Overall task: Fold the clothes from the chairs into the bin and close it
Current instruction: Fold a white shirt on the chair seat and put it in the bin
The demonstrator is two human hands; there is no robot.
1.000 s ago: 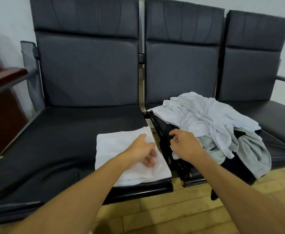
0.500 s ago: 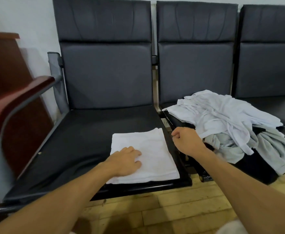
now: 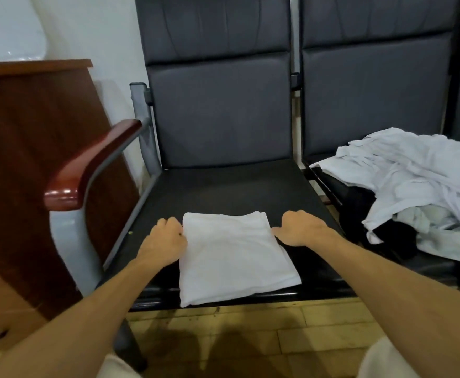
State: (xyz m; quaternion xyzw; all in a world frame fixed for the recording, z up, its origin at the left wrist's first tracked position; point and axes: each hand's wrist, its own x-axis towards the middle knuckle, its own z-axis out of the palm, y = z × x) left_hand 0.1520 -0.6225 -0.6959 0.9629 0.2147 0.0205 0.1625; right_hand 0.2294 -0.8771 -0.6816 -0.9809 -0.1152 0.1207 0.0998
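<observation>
Here's the dark padded chair (image 3: 223,186) filling the middle of the view, and everything hangs off it. A brown wooden cabinet (image 3: 32,159) stands against the chair's left side, just beyond its red-brown armrest (image 3: 92,165). On the next seat to the chair's right, a loose pile of clothes (image 3: 414,181) sprawls, mostly white with something black underneath. On the chair's own seat, right at the front edge, lies the folded white cloth (image 3: 234,257), flat and squared. The left hand (image 3: 163,241) sits on the chair at the cloth's left edge, fingers curled, tips hidden. The right hand (image 3: 302,227) mirrors it at the right edge, thumb touching the fabric. Whether either hand actually grips the cloth, I can't tell.
</observation>
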